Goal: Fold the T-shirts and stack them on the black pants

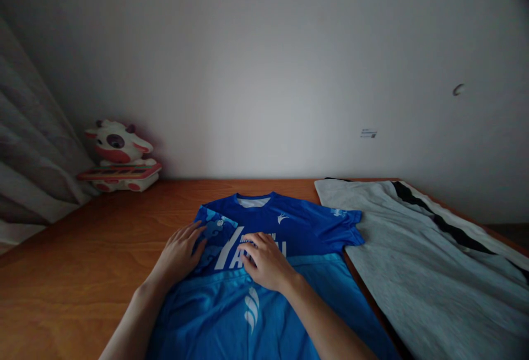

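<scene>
Shirt (308, 227) lies between toy cow (119, 150) and gray garment (413, 261).

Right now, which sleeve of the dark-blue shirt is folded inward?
The left-side sleeve, patterned and beside the left hand; the right-side sleeve instead points outward, toward the gray garment.

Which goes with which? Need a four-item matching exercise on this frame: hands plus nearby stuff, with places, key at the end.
1. left hand
2. right hand
3. cow-shaped toy
4. grey garment

A. right of the dark-blue shirt
B. at the patterned blue fold
C. beside the curtain
D. over the white lettering

Pairs: 1-B, 2-D, 3-C, 4-A
</scene>
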Available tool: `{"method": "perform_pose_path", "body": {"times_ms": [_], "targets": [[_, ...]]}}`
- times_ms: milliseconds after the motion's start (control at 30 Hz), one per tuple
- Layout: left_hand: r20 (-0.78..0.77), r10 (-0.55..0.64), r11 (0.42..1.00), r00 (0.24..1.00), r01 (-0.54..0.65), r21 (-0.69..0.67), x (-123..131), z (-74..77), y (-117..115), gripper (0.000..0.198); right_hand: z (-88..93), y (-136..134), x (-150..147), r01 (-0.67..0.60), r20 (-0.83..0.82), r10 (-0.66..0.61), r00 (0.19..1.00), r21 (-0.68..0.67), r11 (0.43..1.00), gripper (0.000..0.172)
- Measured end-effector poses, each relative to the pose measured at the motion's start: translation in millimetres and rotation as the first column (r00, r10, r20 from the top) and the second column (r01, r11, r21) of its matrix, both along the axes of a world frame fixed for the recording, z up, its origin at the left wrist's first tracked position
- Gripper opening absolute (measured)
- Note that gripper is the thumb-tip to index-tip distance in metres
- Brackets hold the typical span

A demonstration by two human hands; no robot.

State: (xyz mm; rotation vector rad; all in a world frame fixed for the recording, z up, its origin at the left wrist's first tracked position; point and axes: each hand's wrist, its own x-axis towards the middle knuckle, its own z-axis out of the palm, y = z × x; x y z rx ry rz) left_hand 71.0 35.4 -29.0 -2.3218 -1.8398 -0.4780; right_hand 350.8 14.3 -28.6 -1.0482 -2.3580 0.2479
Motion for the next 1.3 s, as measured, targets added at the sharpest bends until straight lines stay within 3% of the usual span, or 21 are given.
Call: {"method": "perform_pose_path", "body": {"times_ms": [167, 300, 500, 633, 733, 833, 967, 1133, 1300], "targets": [[-0.036, -0.052, 0.991, 0.998, 0.047, -0.128, 20.8, -6.6, -5.7, 0.058, 1.7, -1.2, -0.5, 0.007, -0.016, -0.007, 1.000, -0.011, 1.000, 0.024], [-0.038, -0.014, 0.979, 0.999, 0.006, -0.202, 21.5, -7.7, -4.0, 0.062, 3.1, -1.8, -1.4, 0.013, -0.012, -0.013, 1.000, -0.018, 1.000, 0.024], [-0.003, 0.004, 0.995, 1.000, -0.004, -0.101, 9.6, -7.0, 2.1, 0.053, 1.9, -1.8, -2.1, 0.018, -0.018, -0.019, 1.000, -0.031, 0.999, 0.023], [-0.041, 0.063, 0.987, 0.997, -0.068, -0.142, 4.3, -15.1, 0.6, 0.062, 2.2, -2.7, -1.6, 0.011, -0.024, -0.012, 1.000, -0.040, 0.999, 0.023], [-0.055, 0.102, 0.990, 0.993, -0.107, -0.091, 7.5, -9.8, 0.2, 0.066, 2.6, -3.0, -1.2, 0.010, -0.026, -0.011, 1.000, -0.041, 0.999, 0.024], [-0.053, 0.091, 0.996, 0.994, -0.090, 0.006, 22.2, 7.0, 6.9, 0.056, 1.9, -2.2, -1.3, 0.009, -0.016, -0.010, 1.000, -0.034, 0.999, 0.024], [-0.044, 0.091, 0.990, 0.995, -0.096, -0.107, 56.0, 18.9, 24.3, 0.055, 0.0, -0.9, -1.6, 0.018, -0.003, -0.018, 1.000, -0.017, 1.000, 0.024], [-0.030, 0.232, 0.954, 0.972, -0.234, -0.185, 88.4, -1.1, 37.2, 0.075, 0.0, -1.2, -1.8, 0.029, -0.003, -0.029, 1.000, -0.025, 0.999, 0.024], [0.009, 0.253, 0.946, 0.967, -0.246, -0.213, 91.2, -8.9, 38.5, 0.083, 1.5, -1.8, -2.3, 0.034, -0.018, -0.035, 0.999, -0.051, 0.998, 0.024]]}}
